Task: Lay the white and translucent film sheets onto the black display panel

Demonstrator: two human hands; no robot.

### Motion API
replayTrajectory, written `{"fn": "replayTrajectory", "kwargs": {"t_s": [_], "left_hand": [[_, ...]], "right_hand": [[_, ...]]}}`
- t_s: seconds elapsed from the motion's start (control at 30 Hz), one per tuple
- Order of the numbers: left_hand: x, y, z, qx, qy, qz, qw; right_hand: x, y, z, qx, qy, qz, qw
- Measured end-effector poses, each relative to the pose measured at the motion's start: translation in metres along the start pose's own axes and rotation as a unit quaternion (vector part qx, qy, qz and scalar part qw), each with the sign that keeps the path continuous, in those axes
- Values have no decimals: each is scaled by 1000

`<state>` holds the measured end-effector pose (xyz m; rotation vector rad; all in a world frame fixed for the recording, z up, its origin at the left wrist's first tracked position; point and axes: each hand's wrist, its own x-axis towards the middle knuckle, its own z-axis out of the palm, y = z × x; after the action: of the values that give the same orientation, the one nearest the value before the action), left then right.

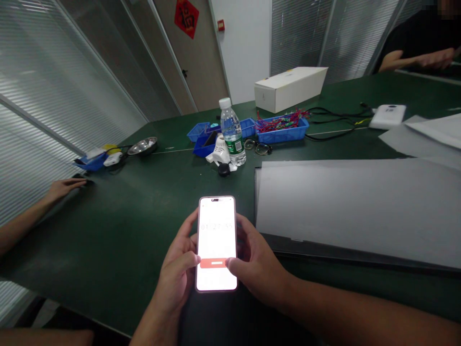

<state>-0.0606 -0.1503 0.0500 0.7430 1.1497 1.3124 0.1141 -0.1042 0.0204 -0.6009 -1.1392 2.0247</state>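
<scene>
A smartphone is held upright between both my hands, its bright white screen facing me with a row of digits and a red bar low down. My left hand grips its left edge, the thumb at the left end of the red bar. Around the right edge closes my right hand, with its thumb over the bar's right end. The fingers behind the phone are partly hidden. Just beyond the phone stand a clear water bottle with a green label and a small round black object.
Large grey-white sheets lie to the right. Behind the bottle are eyeglasses, a blue tray of red wires and a white box. A metal bowl and another person's hand are at the left; a person sits far right.
</scene>
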Motion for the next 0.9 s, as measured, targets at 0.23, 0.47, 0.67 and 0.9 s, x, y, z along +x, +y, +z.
{"fn": "replayTrajectory", "kwargs": {"t_s": [0.23,0.47,0.67,0.9], "left_hand": [[-1,1,3,3,10,4,1000],[1,0,2,7,0,4,1000],[-1,0,2,7,1,8,1000],[-1,1,2,15,-6,5,1000]], "right_hand": [[1,3,1,4,1,-7,1000],[0,3,-1,6,-3,1,1000],[0,7,-3,0,-7,1,1000],[-2,1,-1,1,-10,4,1000]]}}
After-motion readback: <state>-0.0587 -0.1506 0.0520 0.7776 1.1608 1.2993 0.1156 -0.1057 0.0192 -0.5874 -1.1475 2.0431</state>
